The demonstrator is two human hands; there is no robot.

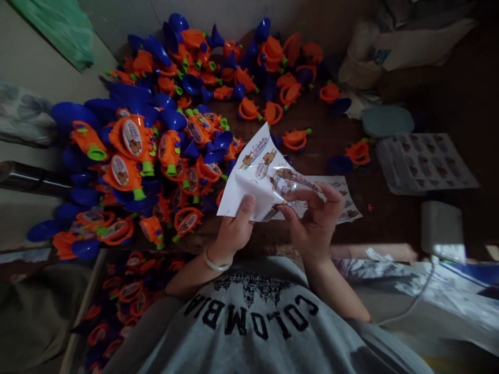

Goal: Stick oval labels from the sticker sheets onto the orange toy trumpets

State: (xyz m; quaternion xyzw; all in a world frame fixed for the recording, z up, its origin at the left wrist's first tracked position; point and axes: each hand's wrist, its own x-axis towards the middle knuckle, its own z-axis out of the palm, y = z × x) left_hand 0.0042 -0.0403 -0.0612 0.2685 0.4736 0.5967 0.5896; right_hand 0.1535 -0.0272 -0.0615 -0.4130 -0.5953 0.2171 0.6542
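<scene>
Over the near edge of the surface [325,122], left hand [236,231] and right hand [315,222] pinch a sticker sheet [242,193]; many left-edge toys [149,139] wear labels [132,136], far-edge toys [272,53] look unlabelled.

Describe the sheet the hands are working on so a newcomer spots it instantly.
Find the dark table beyond the grey shirt. Near its front edge, the left hand and right hand hold a white sticker sheet. Unlike the lower sheet partly behind the right hand, this one is lifted and bent.
</scene>
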